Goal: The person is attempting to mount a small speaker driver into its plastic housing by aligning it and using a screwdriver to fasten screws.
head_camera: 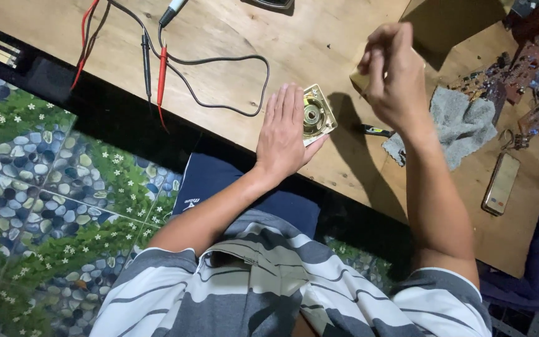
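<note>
Fingers of the left hand (284,134) lie flat and released on the wooden desk (232,37), their outer edge pressed against a small square cream-coloured part (317,115) with a round metal centre, which sits at about the middle of the view. Up at 1 o'clock the right hand (394,75) hovers above the desk, its fingertips pinched together; whether they grip anything cannot be told. Just past the square part at 3 o'clock lies a dark tool tip (375,130), touching a crumpled grey cloth (463,122). Red and black probe leads (157,68) trail over the desk at 11 o'clock. A phone (501,183) rests at 3 o'clock near the desk's edge.
</note>
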